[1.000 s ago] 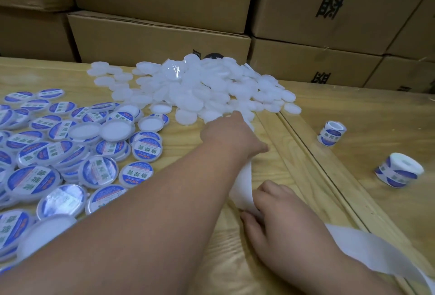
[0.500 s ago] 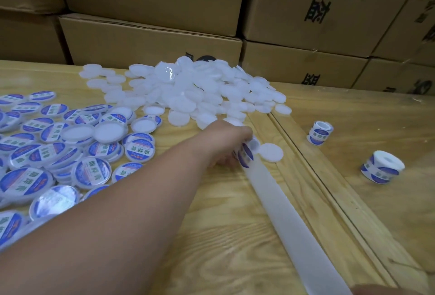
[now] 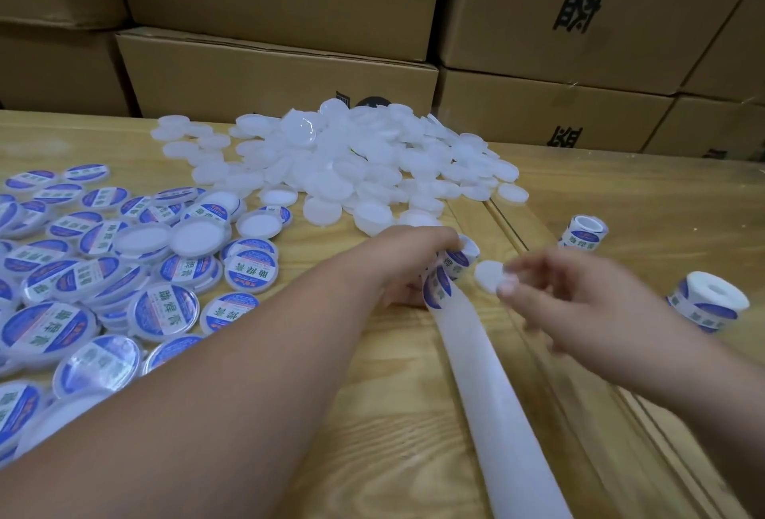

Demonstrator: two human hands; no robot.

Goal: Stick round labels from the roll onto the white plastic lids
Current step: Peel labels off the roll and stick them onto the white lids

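Observation:
My left hand (image 3: pixel 407 260) grips a roll of blue and white round labels (image 3: pixel 449 270) near the middle of the wooden table (image 3: pixel 372 415). A long strip of bare white backing paper (image 3: pixel 492 407) trails from the roll toward me. My right hand (image 3: pixel 579 295), blurred, pinches one plain white lid (image 3: pixel 488 275) just right of the roll. A heap of plain white lids (image 3: pixel 352 162) lies behind the hands. Labelled lids (image 3: pixel 103 270) are spread over the left side of the table.
Two more label rolls stand on the right, one small (image 3: pixel 581 233) and one larger (image 3: pixel 710 299). Stacked cardboard boxes (image 3: pixel 281 75) wall off the far edge of the table. A raised wooden strip (image 3: pixel 513 229) runs diagonally between the hands and those rolls.
My right hand has come back up from the lower edge and taken hold of the single white lid beside the roll. My left hand keeps hold of the roll.

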